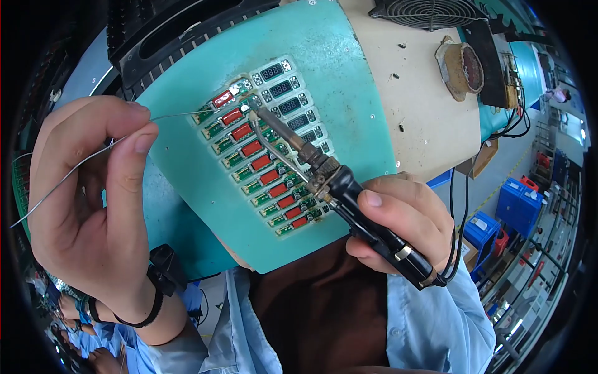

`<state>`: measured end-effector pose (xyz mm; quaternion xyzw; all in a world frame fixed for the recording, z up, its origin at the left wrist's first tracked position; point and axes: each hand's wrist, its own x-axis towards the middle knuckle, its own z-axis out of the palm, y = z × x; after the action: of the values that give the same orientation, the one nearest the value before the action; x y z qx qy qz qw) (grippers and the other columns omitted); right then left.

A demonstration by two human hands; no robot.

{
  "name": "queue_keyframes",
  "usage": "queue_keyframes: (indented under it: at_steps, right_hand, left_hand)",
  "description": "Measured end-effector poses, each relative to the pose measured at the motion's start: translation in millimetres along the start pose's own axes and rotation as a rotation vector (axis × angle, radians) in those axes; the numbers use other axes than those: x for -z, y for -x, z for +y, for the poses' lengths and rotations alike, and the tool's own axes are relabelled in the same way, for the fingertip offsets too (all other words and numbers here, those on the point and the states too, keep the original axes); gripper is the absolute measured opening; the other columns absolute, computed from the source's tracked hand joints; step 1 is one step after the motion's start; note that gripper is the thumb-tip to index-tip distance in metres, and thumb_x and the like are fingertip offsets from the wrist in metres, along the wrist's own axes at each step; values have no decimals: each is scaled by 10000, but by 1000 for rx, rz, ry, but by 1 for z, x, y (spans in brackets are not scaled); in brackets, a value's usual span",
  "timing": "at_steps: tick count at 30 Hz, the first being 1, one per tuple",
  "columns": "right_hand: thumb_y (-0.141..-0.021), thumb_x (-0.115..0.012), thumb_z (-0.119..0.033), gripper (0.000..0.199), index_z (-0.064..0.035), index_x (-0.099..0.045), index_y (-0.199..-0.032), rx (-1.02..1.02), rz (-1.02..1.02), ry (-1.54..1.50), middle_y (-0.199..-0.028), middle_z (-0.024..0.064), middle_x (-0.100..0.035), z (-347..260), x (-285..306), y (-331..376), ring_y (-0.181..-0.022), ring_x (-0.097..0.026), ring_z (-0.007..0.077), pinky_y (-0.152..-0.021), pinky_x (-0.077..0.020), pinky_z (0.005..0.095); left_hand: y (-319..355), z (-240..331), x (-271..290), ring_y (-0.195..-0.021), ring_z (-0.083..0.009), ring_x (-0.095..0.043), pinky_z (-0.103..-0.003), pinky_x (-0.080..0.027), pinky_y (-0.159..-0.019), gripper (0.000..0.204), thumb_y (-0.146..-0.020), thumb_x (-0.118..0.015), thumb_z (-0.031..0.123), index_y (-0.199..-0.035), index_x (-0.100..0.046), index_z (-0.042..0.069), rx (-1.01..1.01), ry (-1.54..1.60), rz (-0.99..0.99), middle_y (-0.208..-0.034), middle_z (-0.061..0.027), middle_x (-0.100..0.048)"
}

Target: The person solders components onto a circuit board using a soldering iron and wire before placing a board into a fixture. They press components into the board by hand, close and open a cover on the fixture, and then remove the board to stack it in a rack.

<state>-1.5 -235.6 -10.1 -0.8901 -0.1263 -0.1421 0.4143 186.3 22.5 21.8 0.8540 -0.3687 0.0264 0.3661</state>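
Between thumb and forefinger, my left hand (99,181) pinches a thin solder wire (68,175). The wire's free end reaches right, close to the topmost green circuit boards. My right hand (411,218) is wrapped round the black handle of a soldering iron (349,198). Its metal tip points up and left and sits over the upper boards, near the second row; I cannot tell whether it touches a joint. A panel of several circuit boards (260,163), each with a red rectangular component and a small dark digit display, lies on a green mat (349,81).
A black slotted rack (168,47) stands at the far left. At the far right are a round fan grille (430,14) and a brown worn cup-shaped holder (464,67). Black cables (460,206) hang at the right. Blue crates (514,206) stand on the floor beyond.
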Motion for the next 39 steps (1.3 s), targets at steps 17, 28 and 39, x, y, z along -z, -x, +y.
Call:
queue_keyframes:
  at_steps: [17, 28, 39]
  right_hand:
    - [-902, -855, -213, 526, 58, -642, -1301, -30, -27, -16, -1062, 219, -706, 5, -6, 2, -861, -723, 300, -746, -575, 362]
    - [-899, -858, -209, 528, 59, -644, -1301, -61, -38, -33, -1077, 218, -707, 1, -5, -1, -889, -729, 301, -777, -581, 360]
    - [-909, -852, -206, 520, 78, -643, -1291, -63, -50, -1, -1078, 229, -707, 0, -3, -2, -914, -732, 306, -793, -586, 354]
  left_hand:
    - [0, -2, -8, -1029, -215, -708, -304, -611, -891, 134, -966, -677, -93, -1094, -693, -57, 1, 15, -4, -1140, -165, -693]
    - [-2, -5, -10, -1003, -196, -714, -282, -609, -869, 142, -966, -691, -74, -1103, -700, -38, -14, 6, -27, -1144, -153, -703]
    - [-2, -4, -13, -1008, -197, -714, -280, -611, -866, 137, -967, -690, -76, -1100, -696, -46, -11, -4, 7, -1132, -153, -696]
